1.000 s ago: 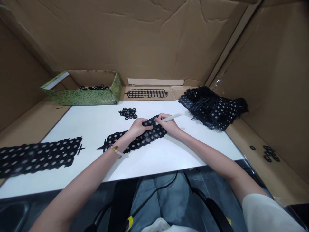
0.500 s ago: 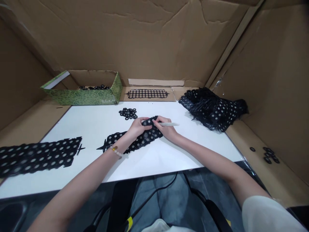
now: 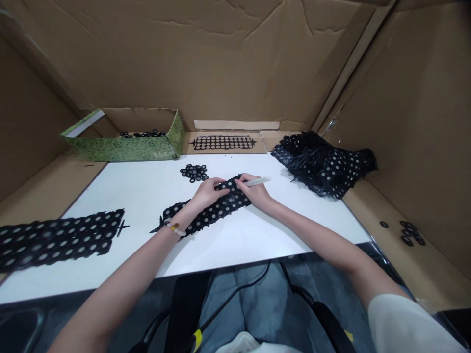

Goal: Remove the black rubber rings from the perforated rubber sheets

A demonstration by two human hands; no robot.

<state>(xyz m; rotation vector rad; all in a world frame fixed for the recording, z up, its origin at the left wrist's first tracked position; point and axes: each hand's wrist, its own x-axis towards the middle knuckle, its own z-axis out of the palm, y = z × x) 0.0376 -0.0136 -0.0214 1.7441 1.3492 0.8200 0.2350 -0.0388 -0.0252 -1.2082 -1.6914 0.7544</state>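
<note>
A black perforated strip (image 3: 217, 209), a band of joined rings with pale round holes, lies slantwise on the white table. My left hand (image 3: 208, 192) grips its upper edge, with the fingers over the strip. My right hand (image 3: 256, 192) rests at the strip's right end, holding a slim white pen-like tool (image 3: 255, 182) between its fingers. The tool's tip is hidden behind the fingers. A beaded bracelet (image 3: 174, 228) circles my left wrist.
A small pile of black rings (image 3: 194, 172) lies beyond my hands. A green box (image 3: 128, 149) holds more rings. A flat black sheet (image 3: 223, 142) lies on cardboard behind the table. A crumpled black heap (image 3: 324, 166) lies right, a long sheet (image 3: 55, 240) left.
The white tool has swung from level to pointing up and right. The strip has turned slightly, its right end rising and its left end shifting right.
</note>
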